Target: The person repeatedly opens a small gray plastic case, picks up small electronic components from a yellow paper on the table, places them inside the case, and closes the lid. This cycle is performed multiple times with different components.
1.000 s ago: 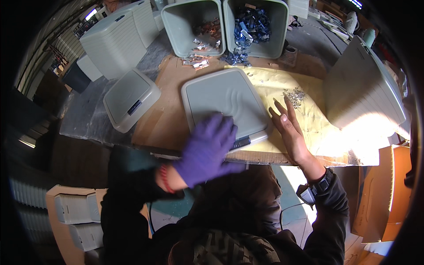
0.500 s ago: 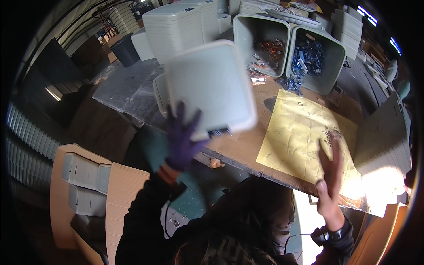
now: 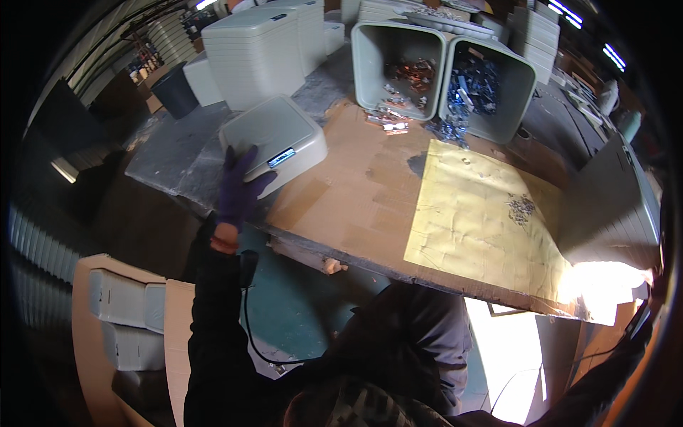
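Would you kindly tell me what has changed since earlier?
The gray lid went left from in front of the person, carried by the gloved left hand, and now rests on the left of the table, that hand touching it. The right hand has swung right, out of clear view. The bins and yellow sheet stayed put.

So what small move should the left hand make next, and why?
I'd judge it best for the gloved left hand to let go of the grey lid and draw back: the lid appears to rest at the left side of the table, and the hand is spread at its near edge.
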The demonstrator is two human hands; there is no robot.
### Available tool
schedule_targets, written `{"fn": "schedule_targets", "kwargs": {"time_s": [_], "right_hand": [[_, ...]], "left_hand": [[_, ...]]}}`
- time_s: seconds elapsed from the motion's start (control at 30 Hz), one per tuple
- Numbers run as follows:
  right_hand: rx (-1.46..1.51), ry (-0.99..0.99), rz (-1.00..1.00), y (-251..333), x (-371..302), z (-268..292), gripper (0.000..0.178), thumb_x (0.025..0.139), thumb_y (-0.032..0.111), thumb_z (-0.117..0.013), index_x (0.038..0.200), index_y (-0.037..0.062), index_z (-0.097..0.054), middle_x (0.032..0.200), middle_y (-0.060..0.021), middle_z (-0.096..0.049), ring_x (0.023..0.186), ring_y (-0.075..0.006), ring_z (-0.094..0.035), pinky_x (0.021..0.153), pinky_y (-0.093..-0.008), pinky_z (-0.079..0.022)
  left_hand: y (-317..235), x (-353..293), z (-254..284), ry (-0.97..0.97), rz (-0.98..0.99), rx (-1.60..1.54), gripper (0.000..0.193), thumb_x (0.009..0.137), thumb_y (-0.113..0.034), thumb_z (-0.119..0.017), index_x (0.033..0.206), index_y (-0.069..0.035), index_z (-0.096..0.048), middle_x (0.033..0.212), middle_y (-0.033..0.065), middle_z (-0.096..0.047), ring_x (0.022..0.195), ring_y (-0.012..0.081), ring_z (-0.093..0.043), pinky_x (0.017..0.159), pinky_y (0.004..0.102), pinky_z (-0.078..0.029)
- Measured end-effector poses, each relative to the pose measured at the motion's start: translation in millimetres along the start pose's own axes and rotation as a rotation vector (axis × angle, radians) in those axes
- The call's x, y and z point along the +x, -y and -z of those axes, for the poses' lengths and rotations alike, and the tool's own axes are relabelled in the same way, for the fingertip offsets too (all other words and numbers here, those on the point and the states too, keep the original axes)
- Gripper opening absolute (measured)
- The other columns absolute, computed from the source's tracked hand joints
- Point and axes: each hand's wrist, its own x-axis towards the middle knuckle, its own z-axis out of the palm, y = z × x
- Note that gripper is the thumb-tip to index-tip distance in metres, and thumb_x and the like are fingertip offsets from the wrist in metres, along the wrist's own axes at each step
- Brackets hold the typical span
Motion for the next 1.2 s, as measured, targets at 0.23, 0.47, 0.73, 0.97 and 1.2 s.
{"fn": "schedule_targets", "kwargs": {"time_s": [0.23, 0.47, 0.73, 0.97, 1.2], "right_hand": [[0.054, -0.153, -0.013, 10, 33, 17, 0.036, 0.1, 0.025, -0.061, 0.135, 0.0169, -0.063, 0.123, -0.0072, -0.065, 0.107, -0.0188, -0.064, 0.083, -0.0352, -0.052], [0.67, -0.215, 0.484, 211, -94, 47, 0.03, 0.096, 0.009, -0.069, 0.126, 0.0079, -0.072, 0.118, -0.008, -0.076, 0.1, -0.0138, -0.073, 0.084, -0.0284, -0.058], [1.411, 1.016, 0.625, 358, -203, -40, 0.021, 0.097, 0.005, -0.068, 0.118, 0.0023, -0.073, 0.105, -0.007, -0.077, 0.092, -0.0132, -0.07, 0.082, -0.0321, -0.057], [0.46, 0.601, 0.401, 351, -126, -144, 0.035, 0.072, 0.031, -0.085, 0.084, -0.0007, -0.075, 0.089, -0.022, -0.074, 0.09, -0.0371, -0.072, 0.083, -0.0437, -0.057], [0.488, 0.602, 0.453, 363, -136, -157, 0.033, 0.067, 0.028, -0.086, 0.082, 0.0003, -0.076, 0.087, -0.0234, -0.073, 0.09, -0.0376, -0.072, 0.084, -0.0444, -0.057]], "left_hand": [[-61, 18, 23, -0.268, -0.052, 0.074, 0.056, 0.097, -0.03, -0.068, 0.147, -0.011, -0.053, 0.159, 0.0294, -0.03, 0.146, 0.0457, -0.033, 0.114, 0.0518, -0.038], [-198, 43, 24, 0.279, -0.403, -0.818, 0.081, 0.087, 0.0, -0.067, 0.159, -0.003, -0.029, 0.165, 0.0164, -0.027, 0.148, 0.0318, -0.036, 0.119, 0.0428, -0.034], [-256, 31, -35, 0.728, -0.333, -1.218, 0.045, 0.099, -0.006, -0.064, 0.142, 0.0, -0.051, 0.152, 0.0145, -0.045, 0.133, 0.0226, -0.052, 0.109, 0.035, -0.043], [-254, 40, -64, 0.205, -0.178, -0.812, 0.025, 0.099, -0.016, -0.068, 0.111, 0.006, -0.069, 0.091, 0.0147, -0.074, 0.081, 0.021, -0.071, 0.073, 0.0326, -0.053], [-244, 40, -91, 0.185, -0.211, -0.771, 0.027, 0.098, -0.017, -0.07, 0.112, 0.006, -0.067, 0.102, 0.0171, -0.072, 0.091, 0.0228, -0.07, 0.081, 0.0336, -0.052]]}}
